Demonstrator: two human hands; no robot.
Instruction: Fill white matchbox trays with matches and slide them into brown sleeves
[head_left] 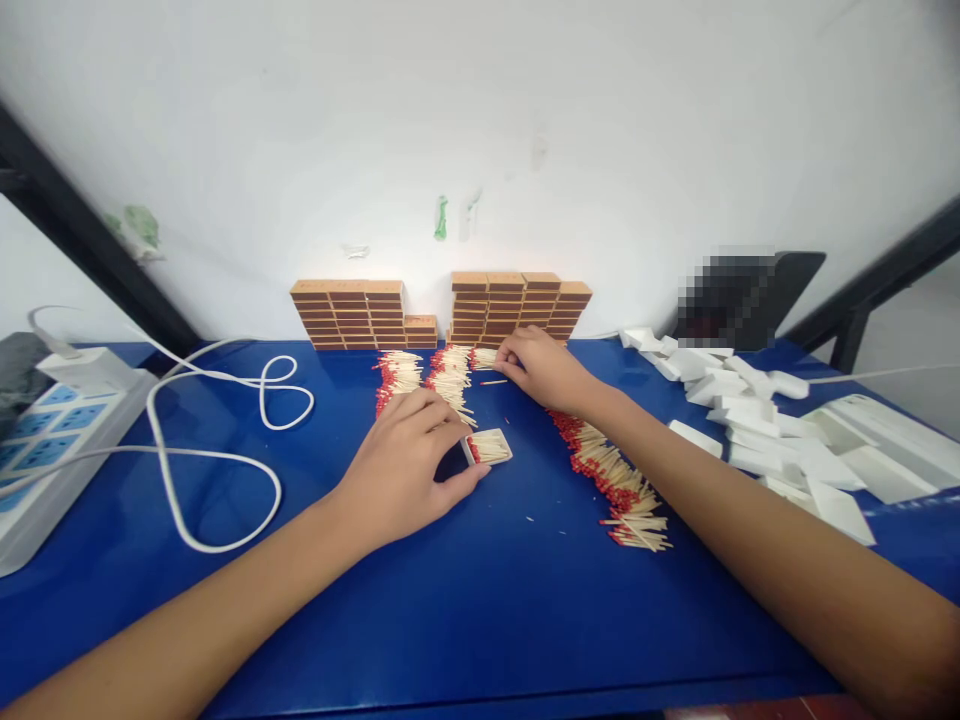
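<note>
My left hand [409, 465] curves around a small white matchbox tray [508, 458], thumb at its near side and fingers at its far side. Red-headed matches [491, 445] lie in the tray. Further back, my right hand [544, 368] has its fingertips pinched together at the stick ends of a small bunch of matches [482, 357]; how many it grips I cannot tell. A single match [494, 382] lies just below those fingers. Two rows of loose matches [448, 380] stretch behind my left hand. Another long row of matches [611, 470] runs beneath my right forearm.
Against the wall stand stacked matchboxes, a left stack [349, 315] and a right stack [517, 305]. White empty trays [787, 440] pile up on the right, near a dark, partly pixelated device [795, 290]. A power strip [67, 450] and looping white cable [277, 490] occupy the left.
</note>
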